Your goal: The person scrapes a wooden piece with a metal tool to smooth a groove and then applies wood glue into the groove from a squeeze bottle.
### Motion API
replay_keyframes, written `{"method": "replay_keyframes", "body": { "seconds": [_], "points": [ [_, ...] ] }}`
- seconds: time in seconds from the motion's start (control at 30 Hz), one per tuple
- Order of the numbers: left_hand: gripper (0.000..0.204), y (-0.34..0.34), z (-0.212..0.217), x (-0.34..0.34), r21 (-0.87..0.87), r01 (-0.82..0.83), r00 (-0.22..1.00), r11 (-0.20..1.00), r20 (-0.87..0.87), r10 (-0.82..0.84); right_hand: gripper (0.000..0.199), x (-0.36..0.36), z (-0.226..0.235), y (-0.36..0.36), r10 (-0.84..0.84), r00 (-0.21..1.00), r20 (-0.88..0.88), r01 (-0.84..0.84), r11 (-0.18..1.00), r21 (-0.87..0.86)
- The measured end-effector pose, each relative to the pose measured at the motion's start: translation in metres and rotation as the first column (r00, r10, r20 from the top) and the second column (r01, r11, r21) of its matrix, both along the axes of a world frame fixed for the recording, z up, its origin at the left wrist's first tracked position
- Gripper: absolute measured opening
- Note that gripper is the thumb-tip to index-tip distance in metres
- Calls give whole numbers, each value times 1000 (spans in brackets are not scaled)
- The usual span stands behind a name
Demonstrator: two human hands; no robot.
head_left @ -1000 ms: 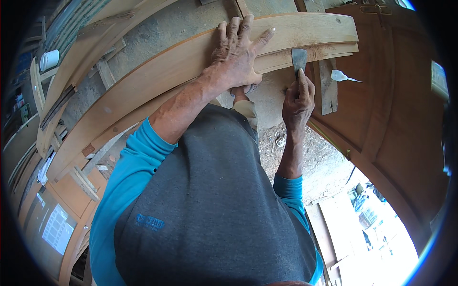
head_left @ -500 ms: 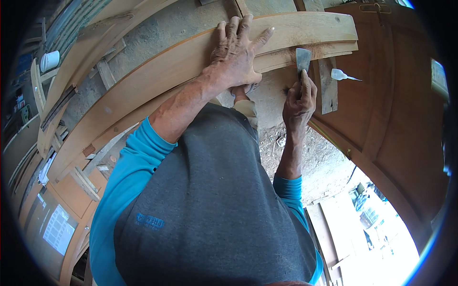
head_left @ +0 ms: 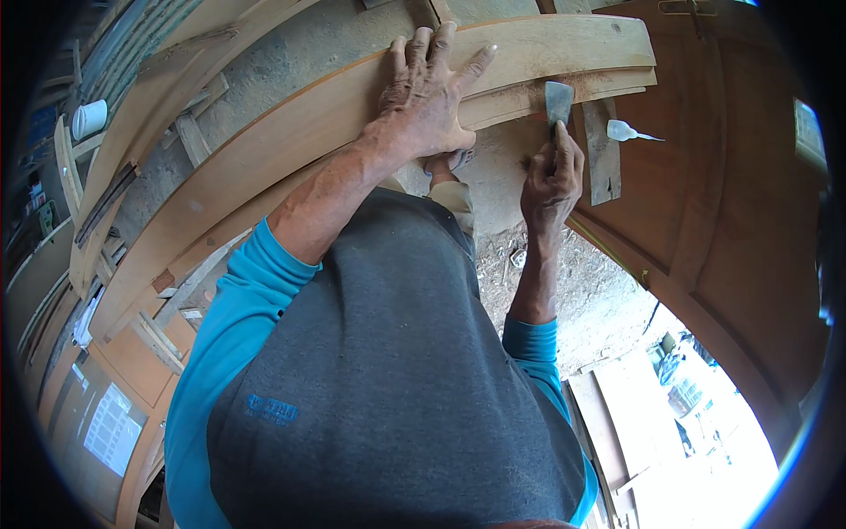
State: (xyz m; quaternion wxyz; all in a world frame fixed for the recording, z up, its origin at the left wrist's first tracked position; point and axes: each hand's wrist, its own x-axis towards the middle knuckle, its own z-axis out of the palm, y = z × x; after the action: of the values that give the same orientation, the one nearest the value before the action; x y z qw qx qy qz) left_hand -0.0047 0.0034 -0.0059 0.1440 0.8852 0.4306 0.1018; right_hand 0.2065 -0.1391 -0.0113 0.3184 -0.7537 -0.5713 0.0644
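Note:
A long pale wooden board [head_left: 300, 115] runs across in front of me, bent by the lens. My left hand [head_left: 427, 93] lies on it with fingers spread, holding nothing. To the right, my right hand [head_left: 553, 172] is closed round the handle of a putty knife [head_left: 558, 101]. Its flat metal blade points away from me and overlaps the near edge of a second, lower strip [head_left: 608, 84] along the board. Reddish-brown dust or filler [head_left: 573, 75] is scattered on the wood by the blade.
Right of the knife, a small white nozzle bottle [head_left: 622, 130] lies by a wooden support piece [head_left: 602, 159]. A large brown panelled door [head_left: 705, 176] fills the right side. Curved boards [head_left: 141, 97] and a white tub [head_left: 89, 119] are at the left. My foot [head_left: 445, 163] shows below the board.
The board and surroundings sit slightly higher and further left in the picture. Both hands keep nearly the same pose, the putty knife still at the strip's edge.

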Motion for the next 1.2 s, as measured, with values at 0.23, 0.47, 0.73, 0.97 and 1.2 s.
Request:
{"method": "replay_keyframes", "body": {
  "seconds": [0.23, 0.47, 0.73, 0.97, 1.2],
  "points": [
    [125, 1, 1, 1, -16, -1, 1000, 1000, -23, 0, 50, 37, -8, 14, -45, 998, 51, 43, 999, 23],
    [124, 0, 2, 0, -19, -1, 1000, 1000, -30, 0, 51, 45, -10, 14, -15, 998, 68, 16, 1000, -14],
    [129, 2, 3, 0, -63, 21, 1000, 998, -4, -22, 54, 42, -11, 11, 22, 999, 45, -22, 1000, -1],
    [125, 0, 2, 0, 3, -4, 1000, 1000, -26, 4, 55, 34, -8, 11, 16, 999, 38, -16, 1000, -6],
    [125, 1, 2, 0, 5, 0, 1000, 1000, -5, 0, 51, 28, 1, 12, -7, 1000, 29, 5, 998, 64]
  ]
}}
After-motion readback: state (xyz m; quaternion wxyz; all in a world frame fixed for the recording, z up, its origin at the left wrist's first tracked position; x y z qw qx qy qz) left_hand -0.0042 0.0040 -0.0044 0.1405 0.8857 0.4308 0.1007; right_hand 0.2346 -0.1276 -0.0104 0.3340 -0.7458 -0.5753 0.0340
